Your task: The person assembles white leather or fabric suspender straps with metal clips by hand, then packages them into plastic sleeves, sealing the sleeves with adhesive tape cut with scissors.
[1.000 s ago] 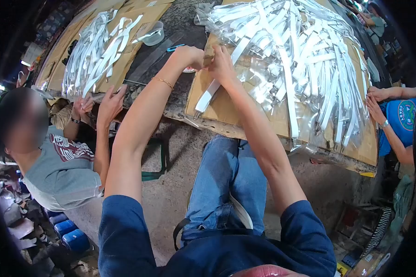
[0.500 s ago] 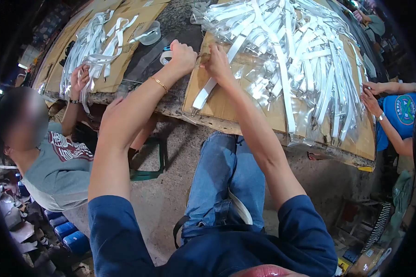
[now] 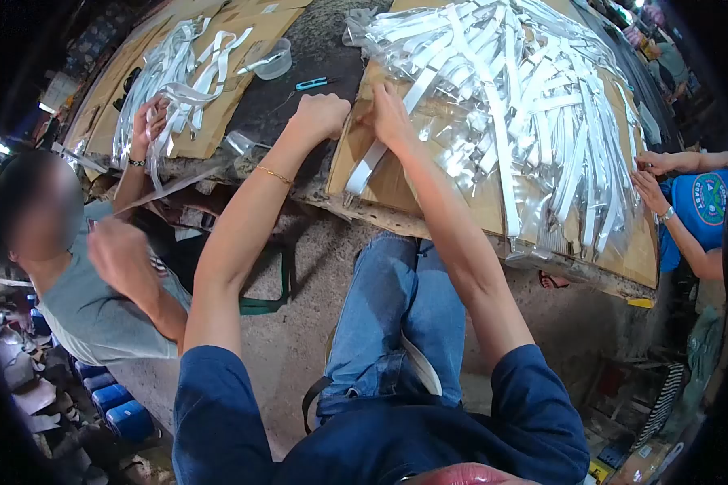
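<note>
My left hand (image 3: pixel 322 115) is closed, knuckles up, over the dark tabletop beside the cardboard's left edge; what it may hold is hidden. My right hand (image 3: pixel 390 120) has its fingers curled down at the left part of the cardboard sheet (image 3: pixel 392 194); its fingertips are out of sight. Beside it a white strap (image 3: pixel 366 168) lies slantwise on the cardboard. A large pile of white straps (image 3: pixel 534 105), many in clear plastic sleeves, spreads to the right. Behind my left hand lie small blue thread snips (image 3: pixel 312 83).
A clear plastic tub (image 3: pixel 275 63) stands farther back. At the left, a co-worker's hand (image 3: pixel 150 121) is at more white straps (image 3: pixel 190 89), and the other hand (image 3: pixel 121 250) is raised. Another person's hands (image 3: pixel 651 174) touch the pile's right edge. A green stool (image 3: pixel 271 305) stands below.
My left hand has moved slightly down, uncovering the snips; a white tape roll beside it has gone from view. The left co-worker's one hand has come up before the chest, a clear strip stretching behind.
</note>
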Motion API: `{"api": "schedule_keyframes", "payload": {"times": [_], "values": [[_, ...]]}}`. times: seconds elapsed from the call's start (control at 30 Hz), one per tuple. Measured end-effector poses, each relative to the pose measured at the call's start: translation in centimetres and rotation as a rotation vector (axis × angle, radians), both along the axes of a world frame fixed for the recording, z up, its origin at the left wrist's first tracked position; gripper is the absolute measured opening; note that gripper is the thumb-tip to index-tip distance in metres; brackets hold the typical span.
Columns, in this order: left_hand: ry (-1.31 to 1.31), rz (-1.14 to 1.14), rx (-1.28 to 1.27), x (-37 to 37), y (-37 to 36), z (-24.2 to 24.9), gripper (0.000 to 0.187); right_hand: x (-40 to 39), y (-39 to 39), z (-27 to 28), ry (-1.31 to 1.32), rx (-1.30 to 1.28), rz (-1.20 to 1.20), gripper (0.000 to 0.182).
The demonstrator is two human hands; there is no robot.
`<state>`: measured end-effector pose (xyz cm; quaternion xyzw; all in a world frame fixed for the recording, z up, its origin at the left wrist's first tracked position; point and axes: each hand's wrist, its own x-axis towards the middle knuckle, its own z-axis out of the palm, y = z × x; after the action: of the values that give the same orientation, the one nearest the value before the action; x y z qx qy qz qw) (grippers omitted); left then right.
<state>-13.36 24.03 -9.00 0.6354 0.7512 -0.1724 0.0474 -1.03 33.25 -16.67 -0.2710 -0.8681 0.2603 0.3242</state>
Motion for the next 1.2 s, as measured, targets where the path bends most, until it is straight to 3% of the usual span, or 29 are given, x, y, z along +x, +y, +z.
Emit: {"api": "schedule_keyframes", "payload": {"times": [0.13,0.2,0.3,0.37,0.4,0.47,0.5,0.53,0.57,0.63,0.7,0.73,0.8,0.83,0.9,0.97,1.03,1.1,1.2], "values": [[-0.039,0.077,0.156,0.7,-2.0,-0.8,0.045,-0.1,-0.3,2.3,0.213,0.012,-0.071,0.047],[-0.080,0.117,0.185,1.0,-3.3,-1.6,0.046,1.9,-1.5,3.9,0.412,-0.281,-0.052,0.034],[-0.181,0.160,0.312,0.4,-5.1,-4.1,0.049,6.2,-3.6,4.1,0.522,-0.475,0.049,0.022],[-0.126,-0.111,0.758,0.0,-6.9,-5.7,0.040,9.3,-5.4,3.2,0.625,-0.535,0.080,0.018],[-0.137,-0.108,0.752,0.4,-8.0,-5.5,0.040,11.1,-6.5,3.1,0.599,-0.574,0.061,0.018],[-0.325,-0.172,1.138,1.9,-10.6,-3.8,0.028,14.3,-8.2,3.0,0.574,-0.610,0.027,0.018],[-0.378,0.027,1.182,2.9,-12.7,-5.3,0.015,15.5,-8.9,3.0,0.607,-0.649,-0.009,0.017],[-0.407,0.207,1.155,3.7,-14.4,-7.4,0.013,16.3,-9.2,3.0,0.646,-0.682,-0.045,0.016],[-0.554,0.454,0.958,4.9,-15.8,-9.2,0.010,17.0,-9.0,2.9,0.656,-0.671,-0.059,0.016],[-0.810,0.646,0.675,5.9,-16.9,-12.9,0.020,18.6,-9.0,1.8,0.799,-0.699,-0.232,0.015],[-1.069,0.570,0.698,5.7,-17.2,-15.6,0.041,20.1,-8.6,0.9,0.733,-0.581,-0.246,0.014],[-1.076,0.571,0.695,5.9,-17.4,-17.3,0.041,20.4,-8.7,1.0,0.737,-0.631,-0.221,0.014],[-1.553,0.515,0.771,6.5,-17.6,-19.8,0.050,20.6,-9.1,1.3,0.707,-0.670,-0.235,0.014],[-1.723,0.568,0.745,7.5,-18.0,-19.9,0.047,20.4,-9.3,1.4,0.713,-0.666,-0.227,0.014],[-1.791,0.465,0.399,6.2,-18.2,-21.2,0.037,20.1,-10.0,1.4,0.717,-0.710,-0.212,0.016],[-1.789,0.492,0.361,6.0,-18.9,-22.3,0.026,20.0,-10.5,1.4,0.708,-0.700,-0.234,0.017],[-1.681,0.639,0.406,6.1,-20.0,-19.5,0.021,20.3,-10.7,1.1,0.689,-0.708,-0.259,0.018],[-1.659,0.649,0.446,5.8,-21.8,-17.7,0.016,21.0,-10.5,0.2,0.707,-0.706,-0.275,0.017],[-1.756,0.555,0.394,5.9,-22.6,-7.7,0.016,21.4,-9.8,-0.2,0.701,-0.717,-0.327,0.016]]}}
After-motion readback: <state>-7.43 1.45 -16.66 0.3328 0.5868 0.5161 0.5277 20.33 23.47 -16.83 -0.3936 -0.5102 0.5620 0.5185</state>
